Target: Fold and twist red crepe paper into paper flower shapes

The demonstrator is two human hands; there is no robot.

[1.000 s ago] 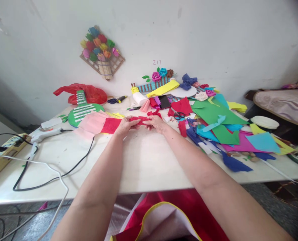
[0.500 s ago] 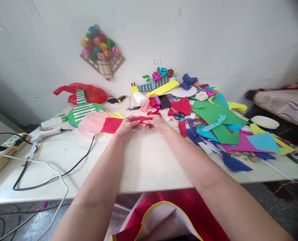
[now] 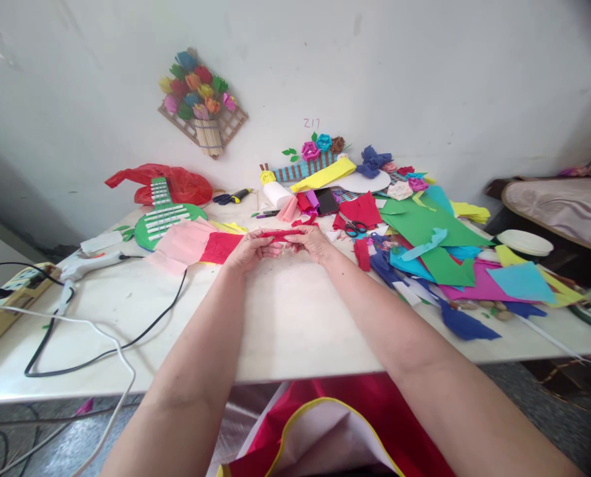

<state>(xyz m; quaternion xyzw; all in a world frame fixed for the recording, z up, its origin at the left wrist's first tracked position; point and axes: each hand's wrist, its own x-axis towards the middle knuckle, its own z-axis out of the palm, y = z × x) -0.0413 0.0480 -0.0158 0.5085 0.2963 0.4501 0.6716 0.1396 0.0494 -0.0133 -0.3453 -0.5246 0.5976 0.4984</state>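
Note:
Between both hands is a small piece of red crepe paper [image 3: 277,235], pinched over the middle of the table. My left hand [image 3: 252,251] grips its left end, thumb and fingers closed. At the right end, my right hand [image 3: 311,242] has its fingers closed on the same paper; the fingers hide part of it. Just left of my left hand lie a flat red crepe sheet [image 3: 219,248] and a pale pink crepe sheet [image 3: 181,244]. Scissors [image 3: 355,228] rest to the right, beside a red paper piece [image 3: 362,254].
A hot glue gun [image 3: 89,265] with a black cord [image 3: 151,338] lies left, near a power strip [image 3: 12,298]. Behind it stands a green guitar-shaped craft [image 3: 169,222]. Coloured sheets such as green paper [image 3: 432,222] heap on the right of the white table [image 3: 305,338].
My fingers have shifted slightly on the red crepe paper, and the hands have drawn a little closer together. The other things stay in place.

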